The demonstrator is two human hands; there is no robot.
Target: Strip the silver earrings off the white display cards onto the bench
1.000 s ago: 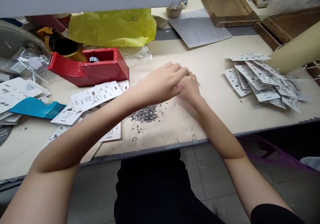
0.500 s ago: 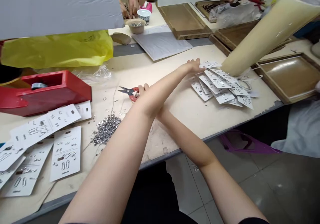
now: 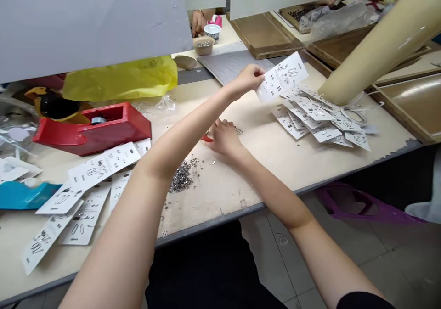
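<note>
My left hand [image 3: 253,77] pinches the lower left corner of a white jewelry card [image 3: 283,77], holding it tilted. Small earrings and long oval pieces are mounted on this card. Below its right side lies a loose heap of similar cards [image 3: 315,114]. My right hand [image 3: 225,137] rests low on the table with its fingers curled at red-handled snips [image 3: 207,138]. My left forearm, crossing above, hides the snips' blades. A small wire piece [image 3: 238,130] lies beside the right hand. Left of it is a pile of small metal parts [image 3: 181,178], partly behind the left arm.
A red tape dispenser [image 3: 134,127] and more jewelry cards [image 3: 103,164] are at left, near a blue dispenser [image 3: 27,195]. A thick cream tube [image 3: 375,47] leans at right, near wooden trays [image 3: 392,98]. Another person's hand [image 3: 198,22] works beyond a bowl [image 3: 204,47].
My left hand has lifted one card off the heap and brought it up and leftward. The view has swung left. My right hand stays by the snips.
</note>
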